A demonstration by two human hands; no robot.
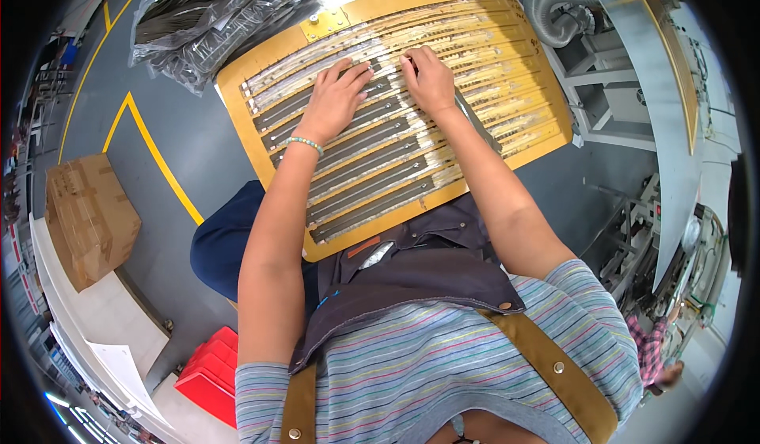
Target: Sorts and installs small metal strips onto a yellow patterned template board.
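A yellow slotted board [237, 99] lies in front of me, tilted, with long parallel grooves. Dark grey strips [348, 182] fill the left part of several grooves. My left hand [336, 99] rests fingers apart on the upper strips, a beaded bracelet at its wrist. Just right of it, my right hand [429, 80] has its fingers curled and pressed together at the upper middle of the board. What they pinch, if anything, is hidden. Another dark strip [477, 123] shows from beneath my right wrist, slanting across the grooves; whether this hand holds it I cannot tell.
Clear plastic bags of dark strips [210, 28] lie beyond the board's upper left. A cardboard box [91, 214] and red bins [212, 373] stand at the left. A grey flexible duct [554, 12] and a metal frame [609, 131] are at the right. Another person's checked sleeve [651, 349] shows lower right.
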